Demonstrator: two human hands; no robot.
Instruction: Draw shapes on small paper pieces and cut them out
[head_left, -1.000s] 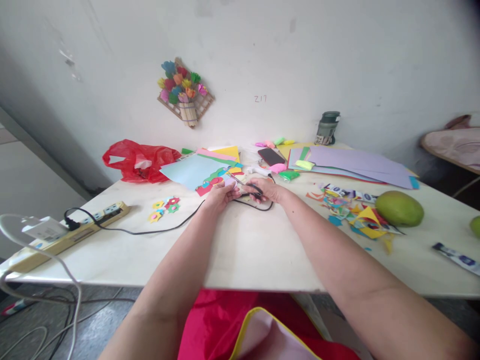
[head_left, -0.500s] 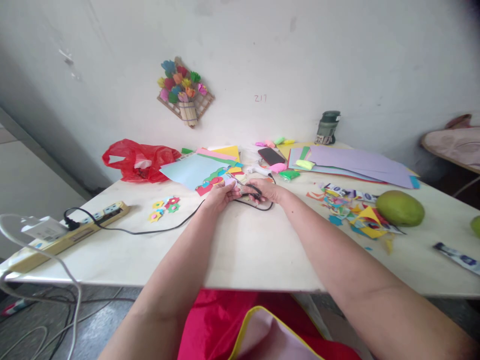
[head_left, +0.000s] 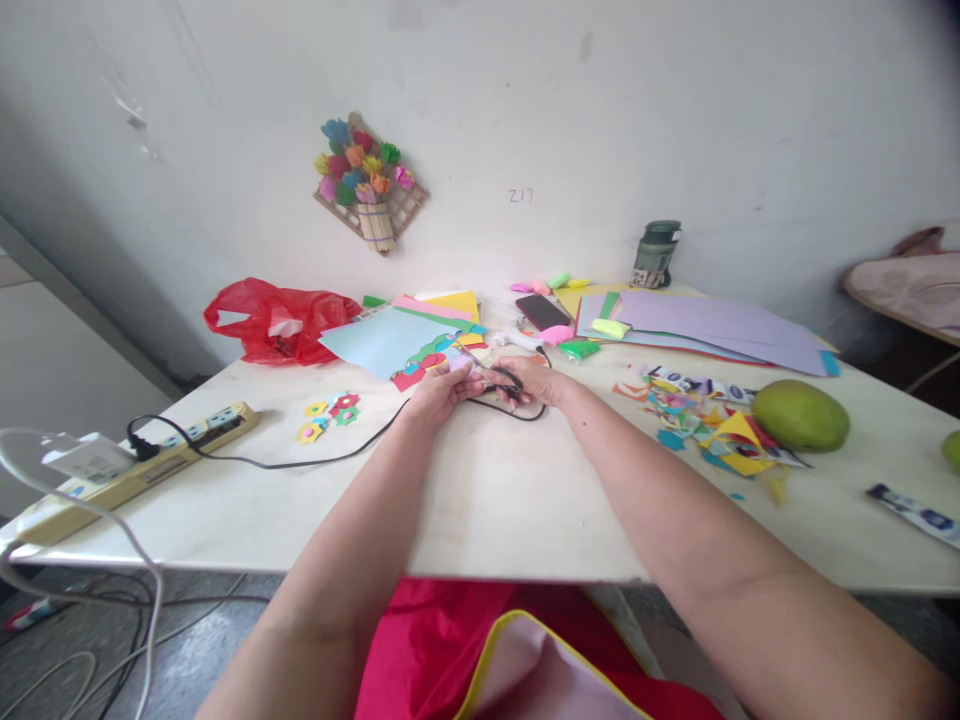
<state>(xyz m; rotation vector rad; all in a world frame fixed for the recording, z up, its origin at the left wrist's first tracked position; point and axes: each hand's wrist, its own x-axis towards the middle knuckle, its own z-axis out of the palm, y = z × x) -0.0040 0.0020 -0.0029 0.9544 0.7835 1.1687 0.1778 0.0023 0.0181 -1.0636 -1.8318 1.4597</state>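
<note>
My right hand [head_left: 529,380] is closed round the black handles of a pair of scissors [head_left: 470,353], whose blades point up and to the left. Close beside it, my left hand [head_left: 444,390] pinches a small piece of light purple paper [head_left: 463,364] near the blades. Just behind the left hand lie cut paper shapes [head_left: 420,365] in red, blue, green and yellow. A white glue gun [head_left: 519,340] rests behind my right hand, and its black cord [head_left: 330,465] runs under both hands.
A power strip [head_left: 202,440] and small paper flowers [head_left: 330,418] lie to the left. Behind are a red plastic bag [head_left: 281,320], a phone [head_left: 543,312] and purple sheets [head_left: 705,325]. To the right are paper scraps [head_left: 731,440], a green mango-like fruit [head_left: 800,416] and a bottle [head_left: 657,256].
The scissor blades have opened a little and stand out more clearly above the purple paper. Both hands keep nearly the same place.
</note>
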